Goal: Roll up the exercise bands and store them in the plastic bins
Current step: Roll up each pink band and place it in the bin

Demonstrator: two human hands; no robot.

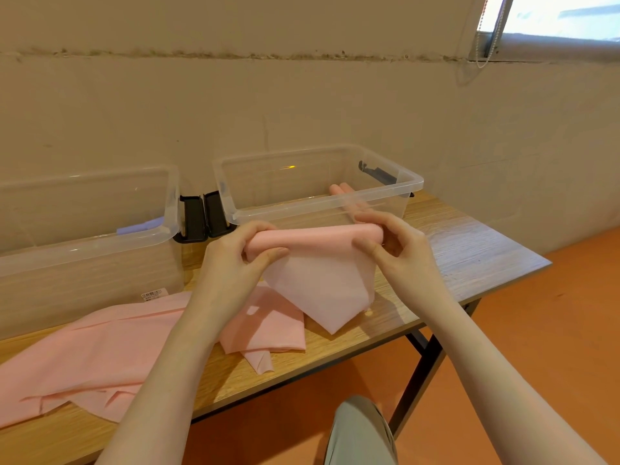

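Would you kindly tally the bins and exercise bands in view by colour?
Clear plastic bins: 2, left bin and right bin.
Pink bands: 3, one being rolled in both hands, one loose on the table, one rolled in the right bin.
Purple bands: 1, in the left bin.
Total: 6.

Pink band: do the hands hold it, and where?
Yes. Left hand and right hand grip the pink band at either end of its rolled top edge; the rest hangs loose.

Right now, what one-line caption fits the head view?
Both hands, left and right, roll a pink band above the table, before the right-hand clear bin.
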